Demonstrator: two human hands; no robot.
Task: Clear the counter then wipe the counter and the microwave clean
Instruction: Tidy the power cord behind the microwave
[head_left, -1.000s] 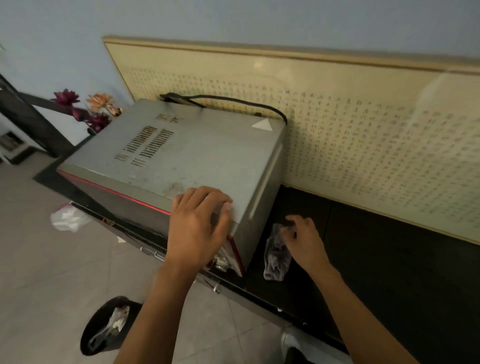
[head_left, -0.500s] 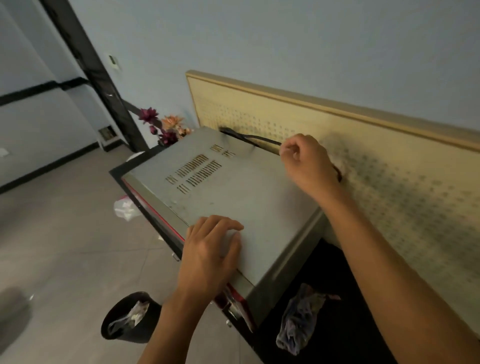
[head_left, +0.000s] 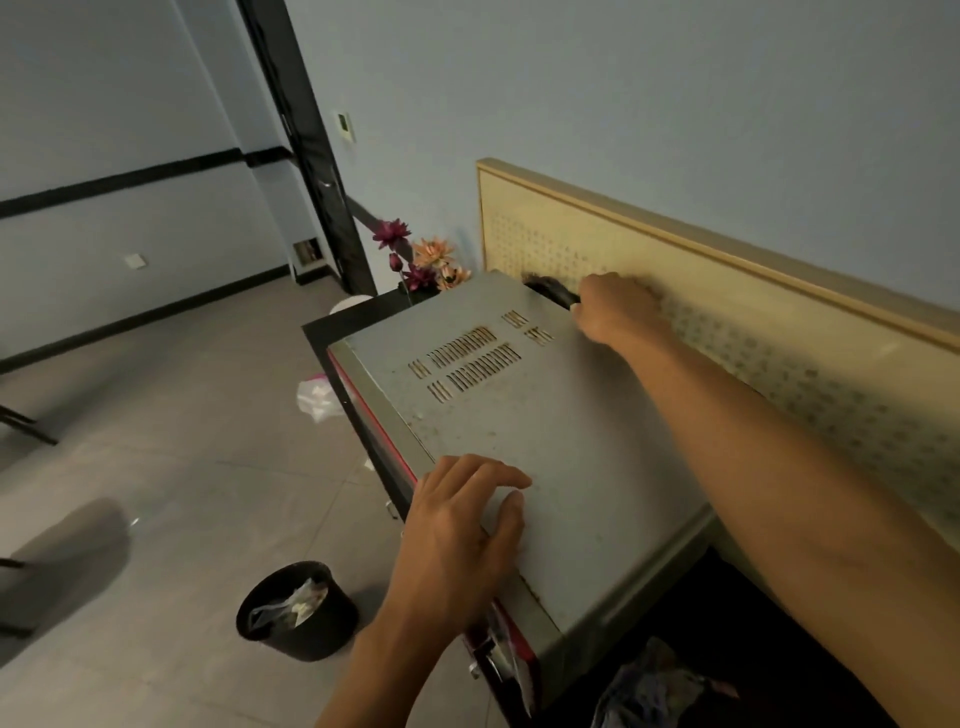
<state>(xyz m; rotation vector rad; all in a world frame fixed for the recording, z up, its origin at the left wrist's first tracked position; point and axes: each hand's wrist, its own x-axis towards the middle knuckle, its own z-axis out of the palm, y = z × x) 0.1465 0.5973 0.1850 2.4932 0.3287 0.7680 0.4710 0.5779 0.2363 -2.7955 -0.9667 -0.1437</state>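
My left hand (head_left: 457, 525) rests flat on the grimy, speckled grey microwave (head_left: 545, 415), right hand (head_left: 618, 312) grasping its black cord (head_left: 550, 290)

Left hand (head_left: 462, 535) lay palm down on the microwave (head_left: 571, 441) top near its front corner, fingers slightly spread, thumb out to the right. Left forearm bare, rising from the bottom edge of view. Right arm bare, stretched long toward the far rear edge. Right hand (head_left: 618, 312) knuckles up, fingers curled round a black cable (head_left: 550, 291); fingertips hidden.
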